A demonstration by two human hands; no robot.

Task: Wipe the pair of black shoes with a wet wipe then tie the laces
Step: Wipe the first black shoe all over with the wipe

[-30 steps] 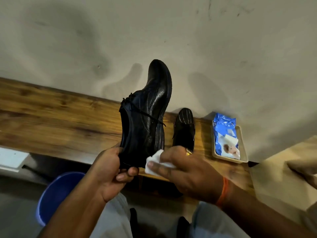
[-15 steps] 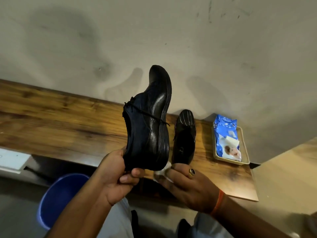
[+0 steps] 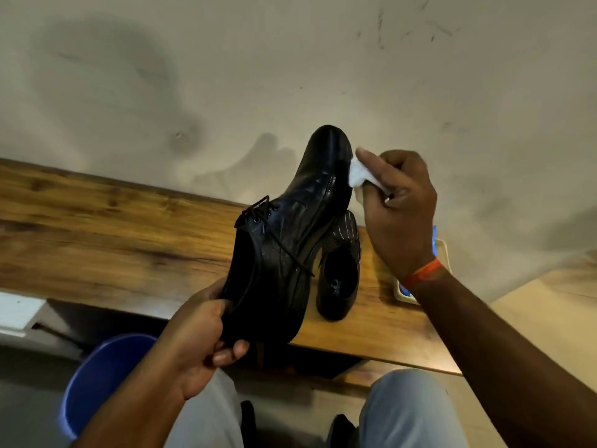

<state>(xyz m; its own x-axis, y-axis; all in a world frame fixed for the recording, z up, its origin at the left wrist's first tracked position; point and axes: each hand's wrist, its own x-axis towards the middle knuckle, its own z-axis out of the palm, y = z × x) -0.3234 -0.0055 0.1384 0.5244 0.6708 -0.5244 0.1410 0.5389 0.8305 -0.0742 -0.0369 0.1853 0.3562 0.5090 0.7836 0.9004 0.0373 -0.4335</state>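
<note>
My left hand [image 3: 202, 342] grips the heel end of a black leather shoe [image 3: 287, 240] and holds it up over the wooden shelf [image 3: 113, 234], toe pointing up toward the wall. Its thin black laces [image 3: 284, 250] hang loose across the upper. My right hand [image 3: 400, 205] is closed on a crumpled white wet wipe [image 3: 363, 176], pressed against the right side of the shoe's toe. The second black shoe [image 3: 340, 273] stands on the shelf just behind and right of the held one, partly hidden by it.
A beige tray [image 3: 444, 253] with a blue wipes packet [image 3: 434, 240] sits on the shelf at the right, mostly hidden by my right wrist. A blue bucket [image 3: 103, 379] stands on the floor below left. A stained wall rises right behind the shelf.
My right hand has carried the wipe from under the shoe's heel up to its toe. The left hand has kept its hold while tilting the shoe a little to the right.
</note>
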